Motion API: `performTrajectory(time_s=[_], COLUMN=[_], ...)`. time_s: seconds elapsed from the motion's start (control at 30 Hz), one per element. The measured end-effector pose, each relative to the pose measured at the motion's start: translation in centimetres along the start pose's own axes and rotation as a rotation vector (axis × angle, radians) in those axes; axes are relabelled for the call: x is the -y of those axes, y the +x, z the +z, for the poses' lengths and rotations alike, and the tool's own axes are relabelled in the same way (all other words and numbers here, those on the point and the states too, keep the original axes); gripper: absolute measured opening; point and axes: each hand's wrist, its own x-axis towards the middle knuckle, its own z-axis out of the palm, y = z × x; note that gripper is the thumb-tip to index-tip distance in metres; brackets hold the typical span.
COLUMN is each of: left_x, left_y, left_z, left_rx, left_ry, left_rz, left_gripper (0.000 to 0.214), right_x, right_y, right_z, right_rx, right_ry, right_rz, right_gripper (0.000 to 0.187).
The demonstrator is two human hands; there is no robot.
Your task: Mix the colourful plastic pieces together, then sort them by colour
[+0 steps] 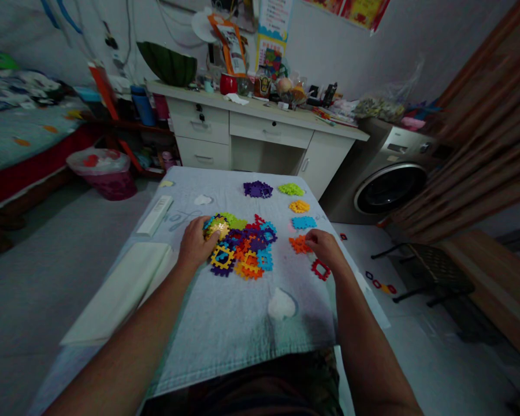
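Observation:
My left hand (195, 242) is closed round a few toothed plastic building pieces, a yellow one (219, 227) uppermost, at the left of a mixed pile. That pile (248, 245) holds interlocking square pieces in purple, red, orange, blue, yellow and green. On the right, my right hand (325, 245) has its fingers pinched at the edge of a small orange group (299, 245), apparently on an orange piece; the fingertips partly hide it. A red square frame piece (320, 270) lies just below that hand. Behind the orange group sit blue pieces (304, 222), yellow pieces (299, 206), green pieces (291, 189) and purple pieces (257, 189).
A pale cloth with heart shapes (242, 318) covers the table. At its left lie a white box (155, 215) and a folded white item (117, 289). Several loose pieces (376, 283) are on the floor near a stool (437, 271). A cluttered desk (203, 124) and a washing machine (385, 173) stand behind.

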Motion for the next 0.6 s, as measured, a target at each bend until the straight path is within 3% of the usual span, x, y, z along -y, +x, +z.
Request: performTrajectory(time_s=[0.3, 0.43, 0.6], left_x=[-0.1, 0.0, -0.1], left_y=[0.0, 0.0, 0.0], left_z=[-0.1, -0.1, -0.1], left_rx=[0.012, 0.007, 0.007], left_ry=[0.010, 0.013, 0.012], left_rz=[-0.010, -0.011, -0.018], left_gripper=[0.044, 0.043, 0.043], right_x=[1.8, 4.7, 8.7], right_y=[0.2, 0.9, 3.1], right_z=[1.0, 1.9, 4.5], right_rx=[-0.003, 0.041, 0.122], right_ry=[-0.401, -0.291, -0.156], right_rz=[0.069, -0.064, -0.254], right_gripper=[0.020, 0.022, 0.024])
